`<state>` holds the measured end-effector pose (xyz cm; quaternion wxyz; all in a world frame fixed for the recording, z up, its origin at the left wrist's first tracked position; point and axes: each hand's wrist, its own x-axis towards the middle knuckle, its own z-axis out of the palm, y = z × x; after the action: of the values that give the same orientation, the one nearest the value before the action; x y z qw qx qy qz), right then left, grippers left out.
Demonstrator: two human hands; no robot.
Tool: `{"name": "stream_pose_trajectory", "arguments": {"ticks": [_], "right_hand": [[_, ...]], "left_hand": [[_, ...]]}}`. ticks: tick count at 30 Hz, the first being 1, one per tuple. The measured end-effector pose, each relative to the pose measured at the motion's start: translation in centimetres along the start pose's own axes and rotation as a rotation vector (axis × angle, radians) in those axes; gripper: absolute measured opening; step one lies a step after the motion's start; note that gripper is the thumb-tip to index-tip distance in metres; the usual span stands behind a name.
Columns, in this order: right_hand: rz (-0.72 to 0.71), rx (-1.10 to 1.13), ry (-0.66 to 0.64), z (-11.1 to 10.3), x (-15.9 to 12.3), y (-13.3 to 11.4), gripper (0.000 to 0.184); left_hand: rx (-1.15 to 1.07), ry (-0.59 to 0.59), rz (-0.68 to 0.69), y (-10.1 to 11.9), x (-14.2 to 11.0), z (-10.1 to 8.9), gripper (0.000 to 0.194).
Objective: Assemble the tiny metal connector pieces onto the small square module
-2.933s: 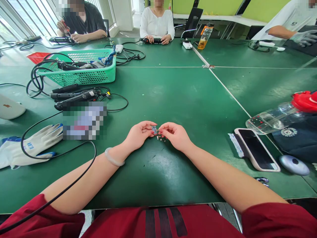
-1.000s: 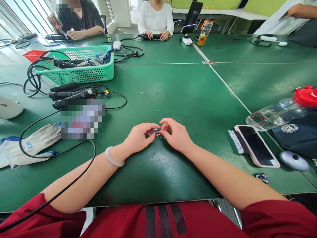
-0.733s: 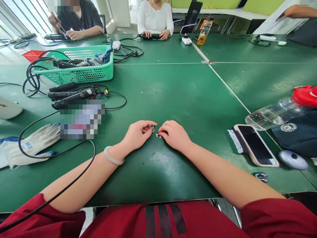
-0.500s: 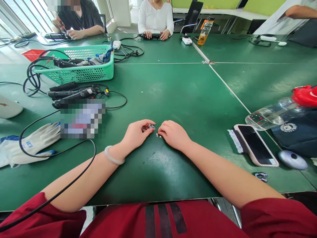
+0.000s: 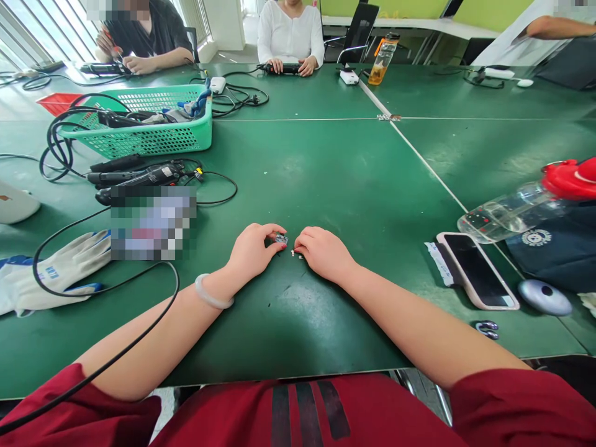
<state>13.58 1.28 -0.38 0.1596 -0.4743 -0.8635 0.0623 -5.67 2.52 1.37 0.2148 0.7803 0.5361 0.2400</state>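
Over the green tabletop (image 5: 298, 347), my left hand (image 5: 254, 250) is closed, pinching a small grey, dark-patterned piece (image 5: 282, 238) between thumb and fingers. Just to its right, my right hand (image 5: 325, 253) rests low with its fingers bent together. At its fingertips is a tiny white bit (image 5: 293, 252), and another small pale bit (image 5: 300, 256) lies on the table beside it. Whether the right fingers grip anything is hard to make out, as the hand hides it. The two hands are a short gap apart.
On the left are a green basket (image 5: 144, 146) of tools and cables, black handheld tools (image 5: 139, 177) and white gloves (image 5: 69, 267). A cable crosses my left forearm. To the right lie a phone (image 5: 479, 270), a mouse (image 5: 544, 297) and a red-capped bottle (image 5: 507, 211). People sit opposite.
My left hand has shifted slightly left and turned the grey piece so more of its face shows. The gap between my hands is a little wider.
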Motion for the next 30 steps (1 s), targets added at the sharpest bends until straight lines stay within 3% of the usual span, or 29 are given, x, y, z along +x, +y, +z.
{"name": "stream_pose_trajectory", "arguments": {"ticks": [6,11,15,23,30], "right_hand": [[-0.002,-0.014,0.033,0.0,-0.1,0.0,0.017],[-0.067,0.084,0.168,-0.6,-0.3,-0.6,0.019],[-0.106,0.085,0.193,-0.5,-0.2,-0.8,0.022],[-0.017,0.145,0.196,-0.7,-0.5,-0.4,0.020],[-0.055,0.182,0.044,0.0,-0.1,0.4,0.015]], "left_hand": [[-0.019,-0.035,-0.022,0.1,0.0,0.0,0.024],[-0.075,-0.050,0.032,0.4,-0.1,0.0,0.022],[-0.139,-0.043,0.080,0.4,-0.2,0.1,0.021],[-0.102,-0.017,0.030,0.0,0.1,0.0,0.021],[-0.064,-0.016,-0.061,0.0,0.2,0.0,0.022]]}}
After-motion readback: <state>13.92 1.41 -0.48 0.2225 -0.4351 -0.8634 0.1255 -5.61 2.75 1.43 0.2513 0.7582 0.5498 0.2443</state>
